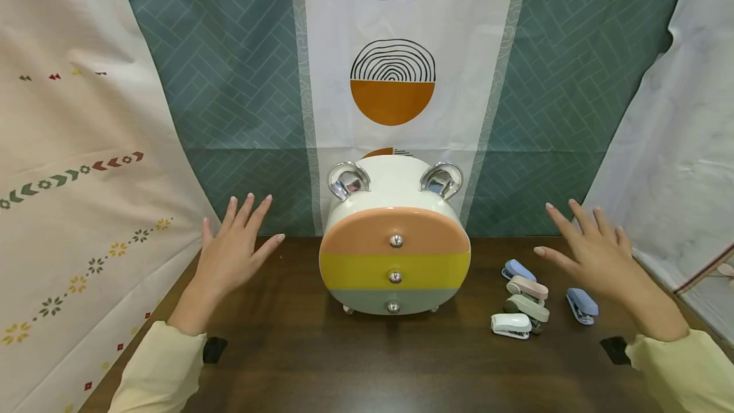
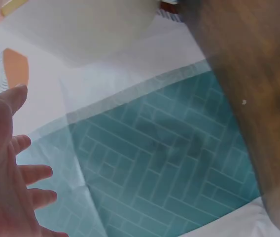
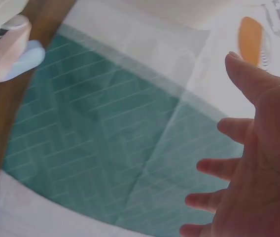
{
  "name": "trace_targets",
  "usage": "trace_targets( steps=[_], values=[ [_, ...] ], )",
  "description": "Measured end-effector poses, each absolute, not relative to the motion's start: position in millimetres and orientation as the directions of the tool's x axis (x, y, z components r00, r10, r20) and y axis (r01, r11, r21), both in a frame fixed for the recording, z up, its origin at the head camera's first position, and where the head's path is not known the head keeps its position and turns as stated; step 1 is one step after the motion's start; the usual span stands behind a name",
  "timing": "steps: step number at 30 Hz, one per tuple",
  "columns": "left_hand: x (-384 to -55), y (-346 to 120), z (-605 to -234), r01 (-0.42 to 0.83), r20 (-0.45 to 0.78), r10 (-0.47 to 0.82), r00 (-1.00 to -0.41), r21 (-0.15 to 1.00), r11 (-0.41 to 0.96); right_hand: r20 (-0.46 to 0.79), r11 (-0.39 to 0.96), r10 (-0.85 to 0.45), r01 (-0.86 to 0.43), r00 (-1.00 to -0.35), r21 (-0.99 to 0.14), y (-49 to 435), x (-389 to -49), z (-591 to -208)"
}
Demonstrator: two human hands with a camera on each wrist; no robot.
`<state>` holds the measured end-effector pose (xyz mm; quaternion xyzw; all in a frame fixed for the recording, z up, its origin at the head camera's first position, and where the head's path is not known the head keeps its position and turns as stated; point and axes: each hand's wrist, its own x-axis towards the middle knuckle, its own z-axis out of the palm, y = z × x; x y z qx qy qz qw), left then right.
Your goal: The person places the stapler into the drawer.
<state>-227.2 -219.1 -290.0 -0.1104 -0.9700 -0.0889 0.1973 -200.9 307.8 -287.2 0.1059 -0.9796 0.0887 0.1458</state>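
Fingers spread, my left hand [image 1: 232, 250] hovers over the left of the table and holds nothing. On the other side my right hand [image 1: 599, 257] is spread too, with nothing in it, just above and beside several small staplers. Among these are a white stapler [image 1: 511, 324], a green stapler [image 1: 527, 308], a pink stapler [image 1: 527, 287] and a blue stapler [image 1: 519, 269] in a row. Another blue stapler [image 1: 582, 305] lies apart, nearest the right hand. Between the hands stands a small rounded chest of drawers [image 1: 394, 266] with silver ears, three coloured drawer fronts and round knobs.
The dark wooden table [image 1: 344, 368] carries everything. A patterned green and white cloth [image 1: 241, 69] hangs behind the chest. Pale cloths close off the left side [image 1: 86, 145] and the right side [image 1: 676, 164].
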Motion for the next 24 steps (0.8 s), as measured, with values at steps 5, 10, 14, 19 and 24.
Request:
trace_targets(
  steps=[5, 10, 14, 19, 24],
  values=[
    [-223, -211, -275, 0.267, 0.446, 0.186, -0.876, 0.126, 0.956, 0.391, 0.938, -0.244, -0.318, -0.887, -0.137, 294, -195, -276],
    [-220, -200, -258, 0.306, 0.502, 0.188, -0.844, 0.163, 0.938, 0.487, 0.874, -0.316, -0.449, -0.814, -0.183, 271, -187, -264],
    [-220, -188, -245, 0.384, 0.562, 0.2, -0.803, 0.23, 0.895, 0.539, 0.835, -0.322, -0.502, -0.779, -0.227, 249, -178, -256],
    [-223, -171, -234, 0.489, 0.626, 0.21, -0.751, 0.314, 0.814, 0.654, 0.778, -0.336, -0.591, -0.678, -0.214, 222, -171, -253],
    [-229, -153, -229, 0.564, 0.649, 0.22, -0.728, 0.385, 0.73, 0.746, 0.722, -0.325, -0.662, -0.582, -0.201, 195, -169, -256]
  ],
)
